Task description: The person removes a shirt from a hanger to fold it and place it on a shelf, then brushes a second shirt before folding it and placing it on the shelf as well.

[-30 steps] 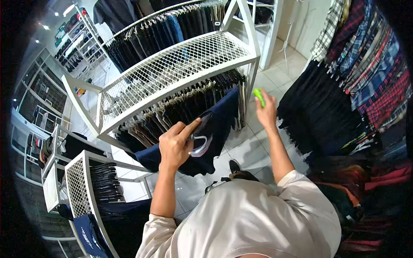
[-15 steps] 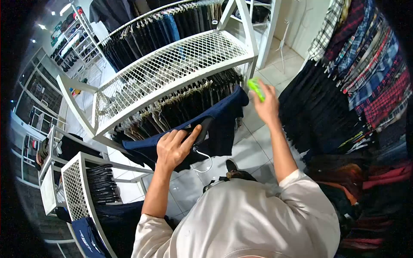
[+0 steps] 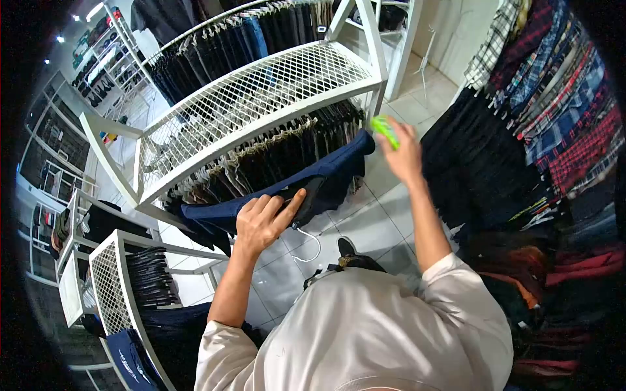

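Note:
A dark blue garment (image 3: 261,202) hangs stretched sideways in front of the white mesh rack, its right end reaching near my right hand. My left hand (image 3: 263,223) is closed on the garment's dark middle part, with the index finger lying along it. Just below that hand a white hanger hook (image 3: 309,244) sticks out. My right hand (image 3: 402,151) grips a bright green object (image 3: 385,130), held up beyond the garment's right end. What the green object is cannot be made out.
Behind the garment stands a white mesh-topped rack (image 3: 215,151) with many hanging clothes below. Plaid shirts (image 3: 554,98) and dark clothes (image 3: 473,156) hang at the right. A smaller white rack (image 3: 120,287) with black hangers stands at the lower left. Floor tiles (image 3: 352,218) show between the racks.
The green object and my right hand have shifted slightly left. My left hand keeps its hold on the garment, whose lower edge hangs a little differently. The view has shifted slightly.

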A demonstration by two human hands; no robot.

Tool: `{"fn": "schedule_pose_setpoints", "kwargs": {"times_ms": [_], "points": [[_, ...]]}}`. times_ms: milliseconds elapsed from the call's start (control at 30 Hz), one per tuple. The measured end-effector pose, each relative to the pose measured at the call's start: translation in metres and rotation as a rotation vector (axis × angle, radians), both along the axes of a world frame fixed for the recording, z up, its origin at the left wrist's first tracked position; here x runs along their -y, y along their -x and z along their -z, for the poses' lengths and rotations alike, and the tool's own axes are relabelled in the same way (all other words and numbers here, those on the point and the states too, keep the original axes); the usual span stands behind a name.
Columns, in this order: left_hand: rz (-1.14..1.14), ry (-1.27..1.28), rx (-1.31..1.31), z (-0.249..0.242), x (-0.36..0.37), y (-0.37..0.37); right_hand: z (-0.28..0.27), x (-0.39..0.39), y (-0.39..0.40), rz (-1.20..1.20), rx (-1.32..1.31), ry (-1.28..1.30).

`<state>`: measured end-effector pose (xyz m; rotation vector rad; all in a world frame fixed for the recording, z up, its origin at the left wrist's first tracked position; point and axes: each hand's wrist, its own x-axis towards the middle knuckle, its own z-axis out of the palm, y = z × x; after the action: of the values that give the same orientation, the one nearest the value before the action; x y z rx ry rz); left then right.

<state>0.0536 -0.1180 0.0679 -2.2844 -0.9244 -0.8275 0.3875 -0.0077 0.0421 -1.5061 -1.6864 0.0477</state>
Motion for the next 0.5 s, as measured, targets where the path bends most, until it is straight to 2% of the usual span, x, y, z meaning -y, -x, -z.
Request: {"fn": "schedule_pose_setpoints", "kwargs": {"times_ms": [33,100,167,233,300,400,433,500], "points": [[-0.005,0.011,-0.004,0.001,0.003,0.0,0.018,-0.012,-0.02,0.115,0.03,0.034],[-0.019,0.006,-0.001,0.0,-0.001,0.001,0.006,-0.008,-0.021,0.147,0.01,0.013],[-0.008,0.011,-0.002,0.004,0.0,0.0,-0.031,0.026,0.007,-0.098,-0.141,-0.082],[0.007,0.034,-0.014,0.002,-0.002,-0.003,-0.048,0.051,0.039,-0.368,-0.098,-0.117],[0.024,0.048,-0.038,0.0,-0.006,-0.008,-0.053,0.07,0.063,-0.565,-0.067,-0.024],[0.026,0.029,-0.039,0.002,-0.006,-0.008,-0.042,0.054,0.05,-0.439,-0.016,0.011],[0.012,0.014,-0.026,0.003,-0.005,-0.007,-0.022,0.031,0.03,-0.389,-0.083,-0.099],[0.007,0.021,-0.012,0.006,-0.003,-0.005,0.012,-0.005,-0.016,-0.024,-0.008,0.01]]}}
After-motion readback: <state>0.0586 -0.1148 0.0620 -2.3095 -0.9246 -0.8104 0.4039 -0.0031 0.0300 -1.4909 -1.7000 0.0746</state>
